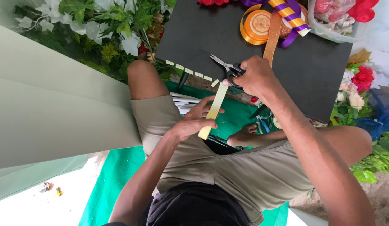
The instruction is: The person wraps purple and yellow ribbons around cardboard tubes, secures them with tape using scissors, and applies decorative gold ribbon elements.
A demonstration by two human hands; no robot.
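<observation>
Over lap: left hand (193,121) pinches strip (213,110); right hand (255,76) grips scissors (226,67).
Strip looks light, floppy; hold near cut end.

Scissors (229,69) in right hand (255,77), over near edge of board (228,37). Strip (213,111) in left hand (194,119), below scissors. Cut pieces (190,71) along board edge, left of scissors. Ribbon spool (256,26) farther back on board.
</observation>
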